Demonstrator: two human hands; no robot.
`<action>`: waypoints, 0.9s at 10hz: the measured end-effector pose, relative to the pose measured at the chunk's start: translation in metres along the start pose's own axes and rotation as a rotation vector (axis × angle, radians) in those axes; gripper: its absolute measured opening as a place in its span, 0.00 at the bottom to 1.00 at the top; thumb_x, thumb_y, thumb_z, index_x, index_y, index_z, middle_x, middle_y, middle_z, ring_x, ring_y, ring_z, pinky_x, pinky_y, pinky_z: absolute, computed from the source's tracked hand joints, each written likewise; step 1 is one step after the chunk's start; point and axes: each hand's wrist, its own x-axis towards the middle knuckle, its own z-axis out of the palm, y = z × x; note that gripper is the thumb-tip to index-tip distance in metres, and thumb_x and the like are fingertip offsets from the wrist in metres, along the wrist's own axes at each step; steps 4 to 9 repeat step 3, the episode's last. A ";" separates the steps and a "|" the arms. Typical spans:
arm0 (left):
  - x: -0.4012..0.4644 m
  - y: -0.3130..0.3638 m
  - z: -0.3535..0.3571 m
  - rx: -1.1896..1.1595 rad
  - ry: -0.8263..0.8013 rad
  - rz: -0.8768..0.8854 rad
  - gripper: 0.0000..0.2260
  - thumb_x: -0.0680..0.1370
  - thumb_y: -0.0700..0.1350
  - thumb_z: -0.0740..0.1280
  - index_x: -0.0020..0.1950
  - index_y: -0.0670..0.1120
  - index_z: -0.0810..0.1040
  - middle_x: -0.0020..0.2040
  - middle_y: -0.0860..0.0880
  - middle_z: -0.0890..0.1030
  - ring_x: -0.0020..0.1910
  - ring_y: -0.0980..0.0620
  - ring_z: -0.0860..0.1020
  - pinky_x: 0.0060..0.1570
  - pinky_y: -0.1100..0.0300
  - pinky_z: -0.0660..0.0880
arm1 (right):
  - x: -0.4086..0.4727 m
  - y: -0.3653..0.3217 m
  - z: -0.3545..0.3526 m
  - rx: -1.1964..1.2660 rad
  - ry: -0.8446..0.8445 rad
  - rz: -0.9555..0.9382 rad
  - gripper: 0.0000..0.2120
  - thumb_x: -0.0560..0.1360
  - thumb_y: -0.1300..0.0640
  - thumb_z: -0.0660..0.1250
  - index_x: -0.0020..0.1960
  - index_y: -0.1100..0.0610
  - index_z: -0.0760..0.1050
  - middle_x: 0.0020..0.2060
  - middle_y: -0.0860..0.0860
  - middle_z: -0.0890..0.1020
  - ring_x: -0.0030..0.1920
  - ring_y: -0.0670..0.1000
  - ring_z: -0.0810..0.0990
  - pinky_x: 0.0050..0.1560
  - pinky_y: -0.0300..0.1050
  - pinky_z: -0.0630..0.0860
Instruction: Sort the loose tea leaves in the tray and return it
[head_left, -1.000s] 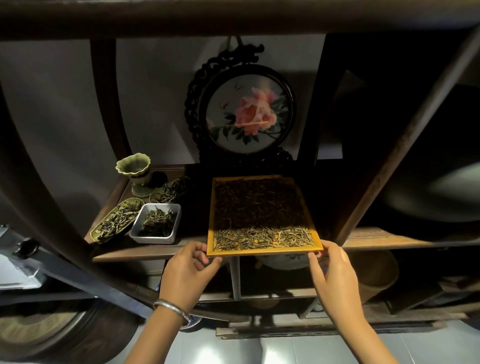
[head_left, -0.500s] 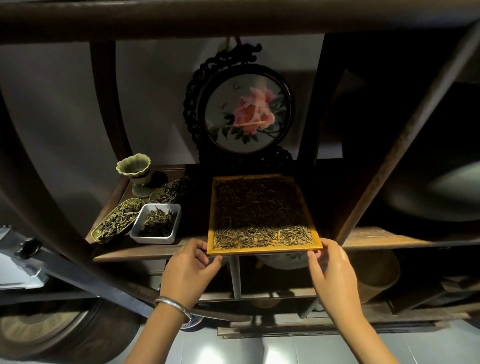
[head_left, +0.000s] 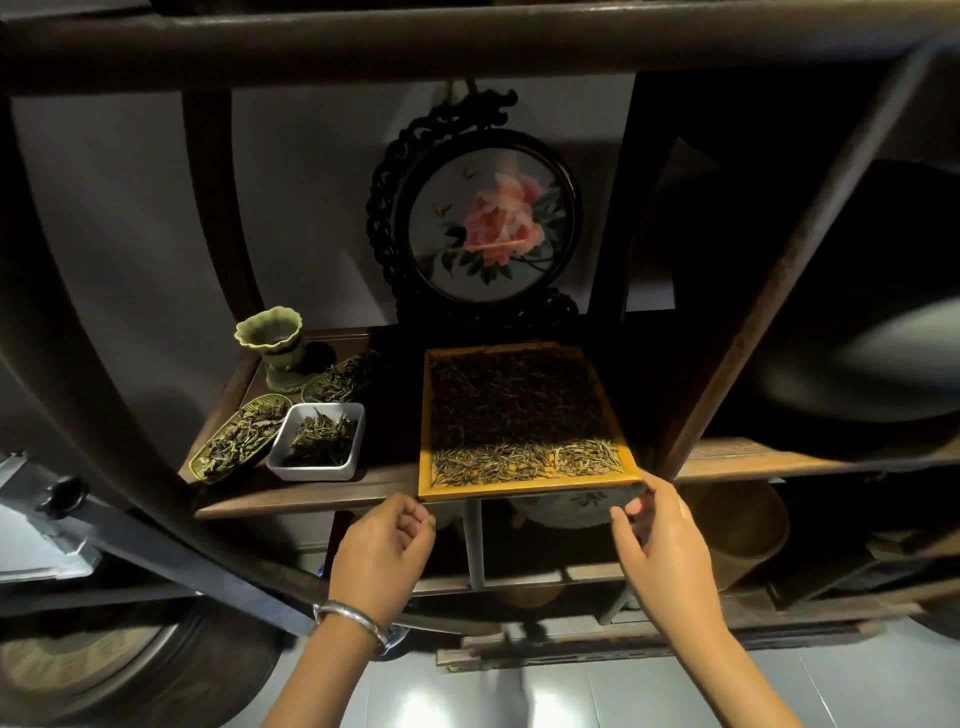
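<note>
Both hands have let go of the tray (head_left: 524, 491) and are hanging just below its front edge. The left hand (head_left: 382, 551) and right hand (head_left: 662, 540) are loosely curled, holding nothing. The tray is sitting on the shelf (head_left: 311, 501), its leaves (head_left: 514, 415) spread flat.

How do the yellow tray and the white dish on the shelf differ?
The yellow tray is wide and shallow; the white dish is smaller and deeper. The yellow tray's leaves spread in a flat layer; the white dish's sit heaped. The tray overhangs the shelf edge; the dish sits fully on it. Both hold loose tea leaves.
</note>
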 end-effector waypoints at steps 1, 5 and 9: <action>-0.005 -0.003 0.004 -0.002 -0.061 0.020 0.07 0.73 0.46 0.69 0.38 0.56 0.74 0.31 0.55 0.77 0.30 0.59 0.75 0.30 0.70 0.70 | -0.008 0.000 0.000 -0.033 0.003 0.063 0.18 0.75 0.56 0.67 0.63 0.55 0.69 0.44 0.46 0.74 0.38 0.41 0.76 0.35 0.30 0.69; -0.017 -0.005 0.014 0.022 -0.218 0.034 0.05 0.73 0.46 0.68 0.40 0.55 0.74 0.33 0.55 0.77 0.30 0.58 0.75 0.30 0.68 0.69 | -0.035 -0.001 0.012 -0.098 -0.081 0.099 0.14 0.76 0.54 0.66 0.59 0.56 0.72 0.48 0.48 0.75 0.39 0.43 0.76 0.38 0.39 0.76; -0.017 -0.005 0.014 0.022 -0.218 0.034 0.05 0.73 0.46 0.68 0.40 0.55 0.74 0.33 0.55 0.77 0.30 0.58 0.75 0.30 0.68 0.69 | -0.035 -0.001 0.012 -0.098 -0.081 0.099 0.14 0.76 0.54 0.66 0.59 0.56 0.72 0.48 0.48 0.75 0.39 0.43 0.76 0.38 0.39 0.76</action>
